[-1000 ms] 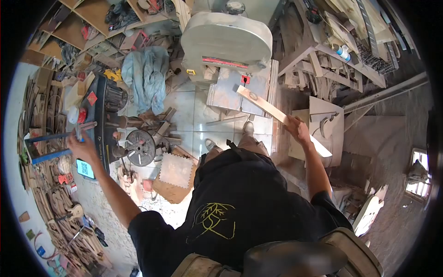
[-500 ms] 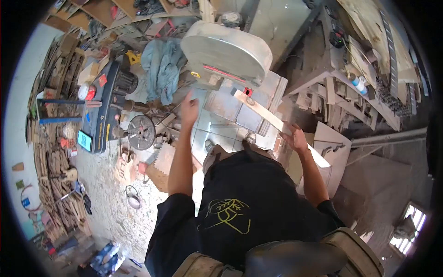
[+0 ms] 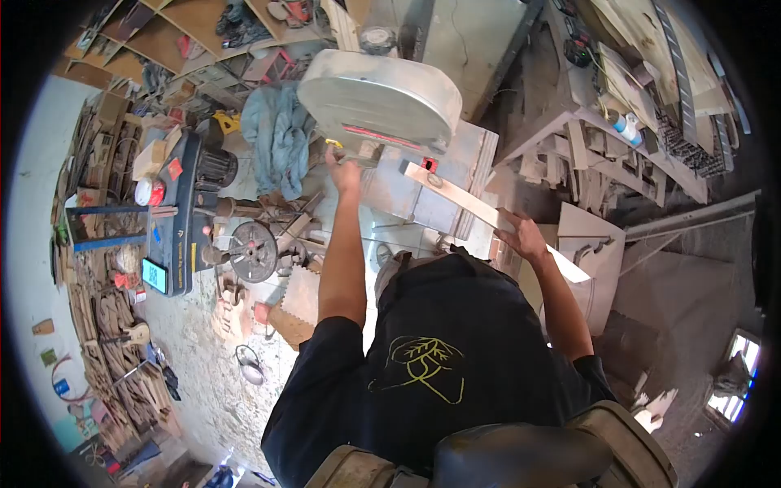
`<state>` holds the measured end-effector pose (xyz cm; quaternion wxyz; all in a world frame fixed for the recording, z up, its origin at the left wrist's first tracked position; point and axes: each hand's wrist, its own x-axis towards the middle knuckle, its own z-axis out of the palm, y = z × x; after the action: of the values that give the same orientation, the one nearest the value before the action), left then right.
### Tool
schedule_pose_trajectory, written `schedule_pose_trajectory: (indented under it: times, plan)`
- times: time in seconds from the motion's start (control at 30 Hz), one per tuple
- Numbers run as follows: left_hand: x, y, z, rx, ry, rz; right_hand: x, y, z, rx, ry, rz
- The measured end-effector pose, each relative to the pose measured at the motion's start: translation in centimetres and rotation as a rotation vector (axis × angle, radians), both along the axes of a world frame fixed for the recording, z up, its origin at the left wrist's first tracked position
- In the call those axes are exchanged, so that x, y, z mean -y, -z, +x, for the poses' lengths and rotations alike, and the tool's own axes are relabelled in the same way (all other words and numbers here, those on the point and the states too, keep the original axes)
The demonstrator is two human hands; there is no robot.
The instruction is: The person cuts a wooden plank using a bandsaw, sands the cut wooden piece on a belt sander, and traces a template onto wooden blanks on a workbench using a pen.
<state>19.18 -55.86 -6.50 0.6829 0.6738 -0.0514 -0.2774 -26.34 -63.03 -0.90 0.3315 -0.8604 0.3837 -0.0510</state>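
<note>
At upper centre, the grey metal desk (image 3: pixel 435 211) lies beneath one end of a plank (image 3: pixel 468 199); whether they touch is unclear. At upper right, a wooden desk (image 3: pixel 579 85) carries a bottle (image 3: pixel 626 128). The speckled floor (image 3: pixel 199 342), lower left, bears a looped headband (image 3: pixel 250 372).

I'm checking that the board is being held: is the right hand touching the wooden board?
Touching. The head view shows the right hand gripping the wooden board, which extends out on both sides of the hand.
</note>
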Motion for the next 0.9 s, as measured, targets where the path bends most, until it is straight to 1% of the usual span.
schedule_pose_trajectory:
  times: [0.07, 0.17, 0.23, 0.27, 0.33, 0.37, 0.47, 0.53, 0.57, 0.63, 0.67, 0.77, 0.8, 0.83, 0.9]
  plan:
    - [-0.3, -0.5, -0.1, 0.08, 0.023, 0.016, 0.0, -0.6, 0.1, -0.013, 0.0, 0.006]
    - [-0.6, -1.5, -1.1, -0.043, -0.001, -0.1, 0.2, -1.1, 0.3, -0.023, -0.013, 0.015]
    - [-0.3, 1.5, 0.2, 0.156, 0.052, 0.0, 0.3, -0.9, 0.5, -0.053, -0.01, 0.002]
    - [-0.2, 1.8, 0.4, 0.255, 0.078, 0.048, 0.2, -1.0, 0.5, -0.047, -0.013, 0.005]
    - [0.0, 2.5, 0.7, 0.286, 0.058, 0.089, 0.4, -1.3, 0.5, -0.035, -0.02, 0.005]
    - [0.3, 2.0, 0.6, 0.303, 0.046, 0.106, 0.4, -1.2, 0.4, -0.035, -0.019, -0.003]
    - [-0.1, 1.0, 0.3, 0.522, 0.103, 0.288, 0.3, -0.4, 0.3, -0.025, -0.016, -0.028]
    - [-0.2, 0.9, 0.2, 0.675, 0.11, 0.316, 0.2, 0.2, 0.2, -0.007, -0.014, -0.043]
    - [-0.2, 0.7, 0.3, 0.751, 0.113, 0.33, -0.1, -2.0, 1.7, -0.138, 0.045, 0.07]
    - [-0.5, 0.4, 0.5, 0.723, 0.17, 0.355, 0.0, -0.3, 1.2, -0.1, 0.02, 0.001]
    - [-0.5, 0.2, 0.9, 0.71, 0.192, 0.367, -0.1, -0.5, 1.3, -0.083, 0.026, -0.002]
    - [-1.0, 2.1, 3.7, 0.49, 0.263, 0.215, -0.5, -1.0, 1.7, -0.023, 0.01, -0.028]
    - [-1.1, 2.2, 4.0, 0.443, 0.234, 0.227, -0.6, -1.0, 1.6, -0.001, -0.013, -0.047]
    - [-1.4, 2.5, 3.9, 0.454, 0.206, 0.265, -0.7, -1.0, 1.5, 0.022, -0.031, -0.067]
    - [-1.3, -0.1, 1.8, 0.483, 0.163, 0.332, -0.9, -1.1, 1.6, -0.018, 0.006, -0.034]
